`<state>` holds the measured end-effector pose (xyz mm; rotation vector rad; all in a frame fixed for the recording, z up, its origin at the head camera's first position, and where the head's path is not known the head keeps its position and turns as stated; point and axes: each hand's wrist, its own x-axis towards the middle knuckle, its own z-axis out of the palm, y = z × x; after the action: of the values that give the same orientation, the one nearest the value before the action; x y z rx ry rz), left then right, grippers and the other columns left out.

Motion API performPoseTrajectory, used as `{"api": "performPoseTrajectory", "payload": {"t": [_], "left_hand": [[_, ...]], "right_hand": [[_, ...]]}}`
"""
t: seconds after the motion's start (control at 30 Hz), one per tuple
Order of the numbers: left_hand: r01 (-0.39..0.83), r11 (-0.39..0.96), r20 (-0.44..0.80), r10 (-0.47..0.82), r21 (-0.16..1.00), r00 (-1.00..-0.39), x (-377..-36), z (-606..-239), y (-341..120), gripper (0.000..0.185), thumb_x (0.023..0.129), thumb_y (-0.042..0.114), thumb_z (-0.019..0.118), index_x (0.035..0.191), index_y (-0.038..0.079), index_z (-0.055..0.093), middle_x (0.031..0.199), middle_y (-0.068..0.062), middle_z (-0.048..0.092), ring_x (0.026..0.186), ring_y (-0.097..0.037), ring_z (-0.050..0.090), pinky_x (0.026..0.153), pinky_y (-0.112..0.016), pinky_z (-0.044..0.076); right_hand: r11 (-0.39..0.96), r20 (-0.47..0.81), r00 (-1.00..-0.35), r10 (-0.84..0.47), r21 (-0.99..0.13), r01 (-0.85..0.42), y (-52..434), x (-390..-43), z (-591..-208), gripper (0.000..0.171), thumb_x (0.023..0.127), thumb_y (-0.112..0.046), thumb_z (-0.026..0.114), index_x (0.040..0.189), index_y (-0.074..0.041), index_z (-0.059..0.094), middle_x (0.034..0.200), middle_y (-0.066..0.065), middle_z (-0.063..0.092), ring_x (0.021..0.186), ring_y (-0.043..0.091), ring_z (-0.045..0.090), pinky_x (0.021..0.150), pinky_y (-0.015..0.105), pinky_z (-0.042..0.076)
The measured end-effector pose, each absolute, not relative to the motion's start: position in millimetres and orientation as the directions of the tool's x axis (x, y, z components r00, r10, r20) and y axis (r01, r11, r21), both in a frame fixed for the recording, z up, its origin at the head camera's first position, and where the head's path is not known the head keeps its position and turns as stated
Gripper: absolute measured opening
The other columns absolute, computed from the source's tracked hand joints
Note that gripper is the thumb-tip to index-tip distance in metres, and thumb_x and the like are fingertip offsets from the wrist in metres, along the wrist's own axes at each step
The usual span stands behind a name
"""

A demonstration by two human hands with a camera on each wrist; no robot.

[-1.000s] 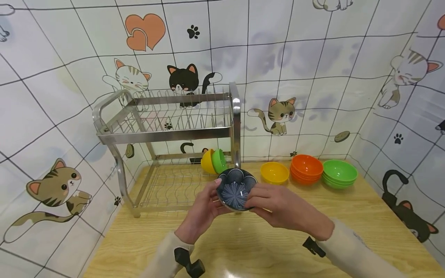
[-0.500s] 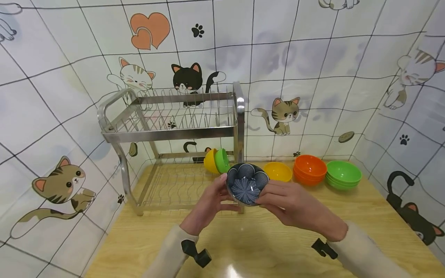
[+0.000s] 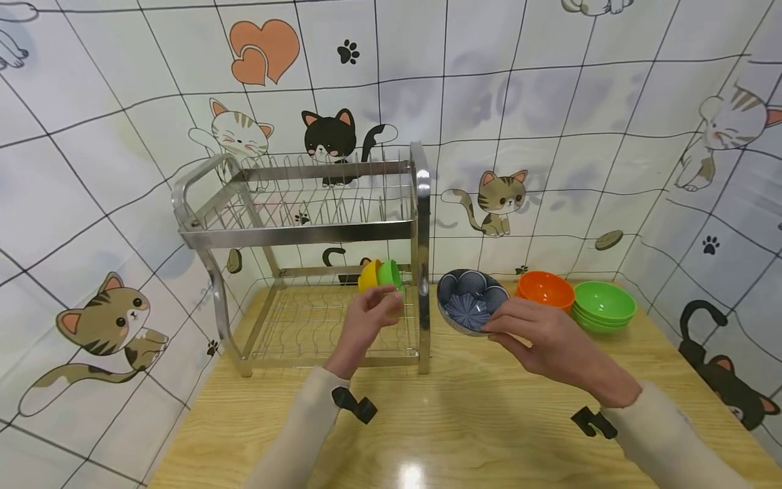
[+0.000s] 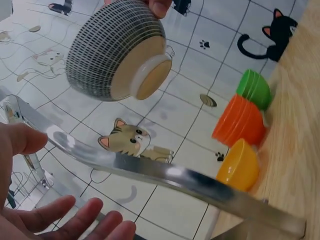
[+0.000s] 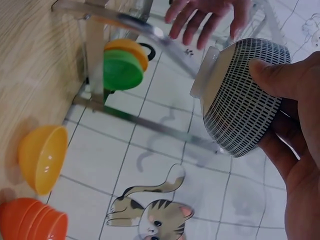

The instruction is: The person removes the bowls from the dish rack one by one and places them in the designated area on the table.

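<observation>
From the head view, the right hand (image 3: 537, 339) has its grip around the rim of the blue patterned bowl (image 3: 470, 302), raised above the table (image 3: 464, 421) just right of the dish rack (image 3: 305, 231), while the left hand (image 3: 369, 319) hangs released before the rack. The left wrist view alone shows the bowl's unglazed foot ring (image 4: 152, 75). The right wrist view shows thumb and fingers clasping the ribbed outer wall (image 5: 245, 100); it looks like stiff, breakable ceramic, probably best held at rim and foot.
</observation>
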<state>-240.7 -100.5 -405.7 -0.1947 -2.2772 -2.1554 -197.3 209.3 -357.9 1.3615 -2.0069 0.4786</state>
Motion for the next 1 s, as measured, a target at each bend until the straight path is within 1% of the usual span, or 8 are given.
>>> {"api": "performPoseTrajectory", "payload": {"t": [0.17, 0.27, 0.37, 0.5, 0.67, 0.77, 0.9, 1.0], "left_hand": [[0.215, 0.156, 0.204, 0.087, 0.964, -0.975, -253, -406, -95, 0.052, 0.093, 0.029, 0.077, 0.141, 0.018, 0.060, 0.131, -0.013, 0.067, 0.121, -0.027, 0.064, 0.102, -0.046, 0.055], [0.287, 0.161, 0.268, 0.129, 0.944, -0.955, -261, -405, -88, 0.060, 0.090, 0.022, 0.079, 0.145, 0.016, 0.055, 0.135, -0.017, 0.064, 0.126, -0.034, 0.062, 0.105, -0.048, 0.054], [0.330, 0.162, 0.304, 0.165, 0.930, -0.938, -267, -403, -81, 0.065, 0.089, 0.016, 0.081, 0.148, 0.016, 0.052, 0.136, -0.015, 0.062, 0.127, -0.036, 0.061, 0.108, -0.048, 0.052], [0.363, 0.174, 0.331, 0.186, 0.915, -0.925, -273, -400, -72, 0.067, 0.089, 0.011, 0.080, 0.149, 0.016, 0.051, 0.131, -0.014, 0.063, 0.123, -0.033, 0.062, 0.108, -0.047, 0.052], [0.384, 0.174, 0.354, 0.182, 0.907, -0.917, -278, -397, -63, 0.065, 0.091, 0.006, 0.076, 0.150, 0.014, 0.049, 0.125, -0.016, 0.063, 0.116, -0.031, 0.064, 0.101, -0.033, 0.057], [0.388, 0.181, 0.362, 0.162, 0.904, -0.918, -281, -396, -61, 0.060, 0.092, 0.005, 0.075, 0.147, 0.011, 0.052, 0.121, -0.015, 0.064, 0.111, -0.029, 0.066, 0.097, -0.028, 0.058], [0.396, 0.215, 0.375, 0.132, 0.893, -0.917, -281, -394, -60, 0.046, 0.093, 0.005, 0.074, 0.136, 0.008, 0.061, 0.113, -0.013, 0.068, 0.103, -0.023, 0.066, 0.094, -0.028, 0.059], [0.400, 0.228, 0.380, 0.130, 0.888, -0.916, -281, -393, -60, 0.038, 0.093, 0.005, 0.074, 0.130, 0.007, 0.065, 0.109, -0.013, 0.069, 0.099, -0.022, 0.066, 0.092, -0.029, 0.060]], "right_hand": [[0.437, 0.683, -0.288, -0.672, 0.052, -0.898, 223, -209, -368, 0.044, 0.108, -0.042, 0.044, 0.096, -0.015, 0.077, 0.093, -0.008, 0.069, 0.082, 0.004, 0.060, 0.072, 0.014, 0.054], [0.456, 0.682, -0.299, -0.668, 0.057, -0.888, 229, -215, -374, 0.046, 0.108, -0.043, 0.042, 0.095, -0.016, 0.076, 0.092, -0.008, 0.068, 0.080, 0.004, 0.060, 0.071, 0.014, 0.054], [0.475, 0.681, -0.311, -0.663, 0.062, -0.878, 233, -219, -381, 0.048, 0.108, -0.044, 0.041, 0.093, -0.015, 0.076, 0.091, -0.007, 0.068, 0.079, 0.004, 0.061, 0.070, 0.014, 0.054], [0.491, 0.675, -0.328, -0.661, 0.059, -0.869, 237, -224, -394, 0.049, 0.108, -0.044, 0.041, 0.092, -0.014, 0.076, 0.090, -0.007, 0.067, 0.077, 0.005, 0.061, 0.068, 0.015, 0.054], [0.497, 0.675, -0.331, -0.660, 0.062, -0.866, 244, -227, -413, 0.048, 0.108, -0.043, 0.040, 0.093, -0.014, 0.076, 0.091, -0.007, 0.066, 0.077, 0.006, 0.060, 0.066, 0.016, 0.054], [0.502, 0.679, -0.330, -0.656, 0.065, -0.863, 246, -228, -425, 0.048, 0.108, -0.042, 0.039, 0.093, -0.014, 0.075, 0.091, -0.007, 0.065, 0.076, 0.006, 0.060, 0.064, 0.018, 0.054], [0.528, 0.658, -0.360, -0.661, 0.066, -0.847, 250, -229, -440, 0.049, 0.108, -0.042, 0.037, 0.092, -0.015, 0.075, 0.091, -0.008, 0.065, 0.076, 0.005, 0.058, 0.065, 0.019, 0.053], [0.550, 0.629, -0.398, -0.668, 0.057, -0.833, 254, -228, -451, 0.025, 0.104, -0.030, 0.060, 0.092, -0.015, 0.076, 0.090, -0.008, 0.066, 0.076, 0.004, 0.057, 0.065, 0.018, 0.054]]}}
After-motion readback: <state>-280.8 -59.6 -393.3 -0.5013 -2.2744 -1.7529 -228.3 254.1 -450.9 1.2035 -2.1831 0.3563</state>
